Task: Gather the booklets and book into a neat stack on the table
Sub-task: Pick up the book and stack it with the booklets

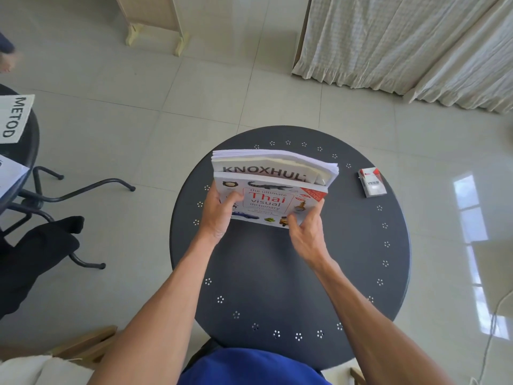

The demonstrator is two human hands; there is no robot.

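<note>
home living room — tiled floor (211,87) | curtains (402,43) | round café-style table (277,273)

Thai visual dictionary book (266,202) fronting white booklets (277,166), stood upright together on round dark table (277,273)

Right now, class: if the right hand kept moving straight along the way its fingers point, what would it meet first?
The right hand already touches the Thai visual dictionary; pushing on, it probably meets that book first.

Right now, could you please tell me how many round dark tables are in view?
2. One table is directly in front of the person, under the held stack. The other table is at the left edge, cut off by the frame, with papers on it.
</note>
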